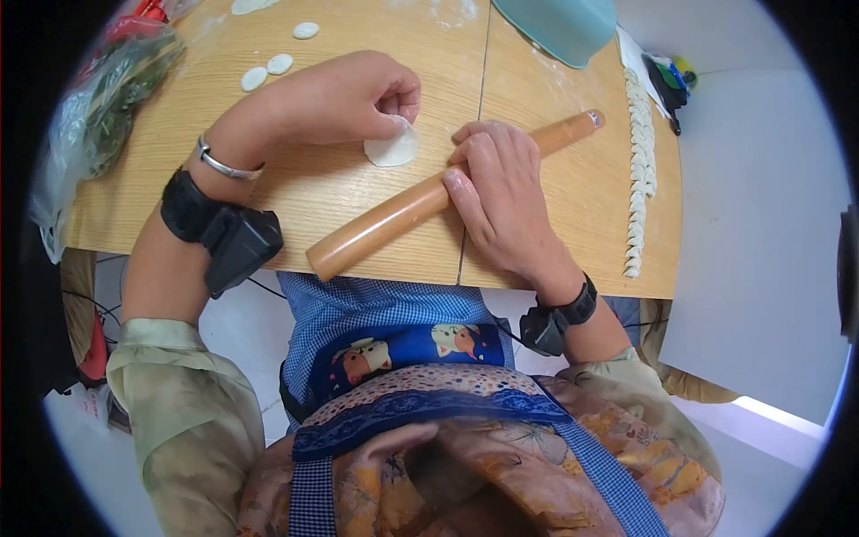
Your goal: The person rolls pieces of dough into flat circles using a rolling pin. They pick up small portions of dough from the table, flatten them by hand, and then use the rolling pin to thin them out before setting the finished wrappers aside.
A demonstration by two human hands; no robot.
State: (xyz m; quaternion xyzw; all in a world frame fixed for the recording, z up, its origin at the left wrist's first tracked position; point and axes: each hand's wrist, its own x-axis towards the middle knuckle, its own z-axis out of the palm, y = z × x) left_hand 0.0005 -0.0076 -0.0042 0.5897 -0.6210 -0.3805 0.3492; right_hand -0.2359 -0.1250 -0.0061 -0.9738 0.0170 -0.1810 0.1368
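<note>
Thumb and curled fingers of my left hand (362,94) pinch the upper edge of a thin round dough wrapper (392,149), which hangs or lies just above the wooden table. My right hand (506,197) is wrapped over a wooden rolling pin (385,222) that lies slantwise, its near end close to the table's front edge. Beyond my left forearm are small flattened dough pieces, one (306,30) farther back and two nearer, including this dough disc (254,79). Part of a larger dough sheet (254,4) shows at the top edge.
A long row of folded dough pieces (637,170) runs along the table's right side. At the back stands a light-blue bowl (564,31). Plastic bags (112,107) with greens sit at the left. Flour dusts the wooden table (537,242), and a seam crosses it.
</note>
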